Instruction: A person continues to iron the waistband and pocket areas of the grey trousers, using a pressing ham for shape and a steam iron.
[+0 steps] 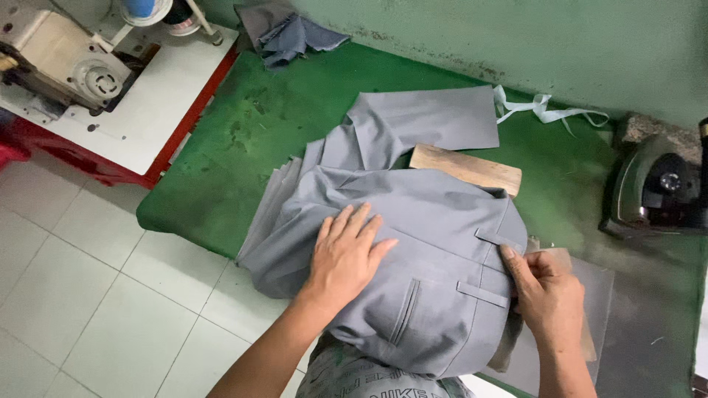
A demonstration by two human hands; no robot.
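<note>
Grey trousers lie draped over a padded form on the green pressing table, waistband toward me, with a welt pocket and belt loops showing. My left hand rests flat on the seat of the trousers, fingers spread. My right hand pinches the waistband edge at a belt loop on the right side. A wooden block pokes out from under the cloth at the far side.
A black iron sits at the right on the table. A sewing machine stands on a white and red table at top left. Grey fabric scraps and a pale ribbon lie by the wall. White tiled floor lies at the left.
</note>
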